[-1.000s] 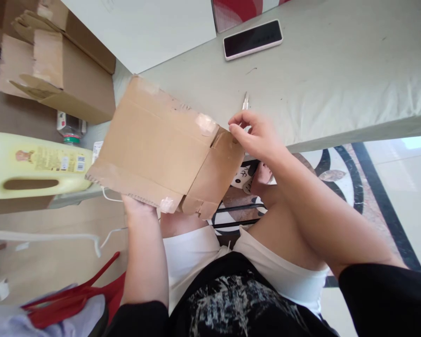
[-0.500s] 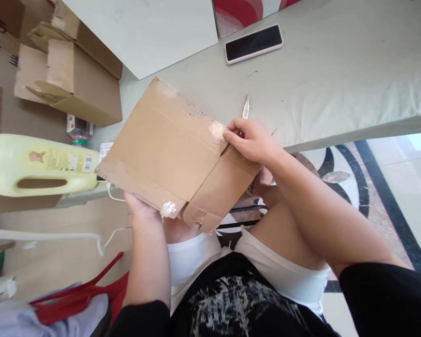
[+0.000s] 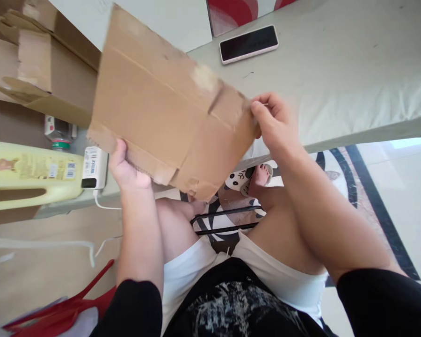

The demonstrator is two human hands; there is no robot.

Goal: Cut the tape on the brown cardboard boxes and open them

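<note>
Head view: mostly left of the phone point(image 3: 249, 44), cardboard point(image 3: 150, 103) slants lengthwise; our left hand point(image 3: 129, 168) clasps its side, right hand point(image 3: 277, 119) pinches its corner.

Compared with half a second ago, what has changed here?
The cardboard has moved up the picture. The left hand still holds it, its thumb now showing over the near edge; the right hand has shifted from the far edge to the right-hand corner. The white device, mostly covered before, is exposed. The phone stays put.
</note>
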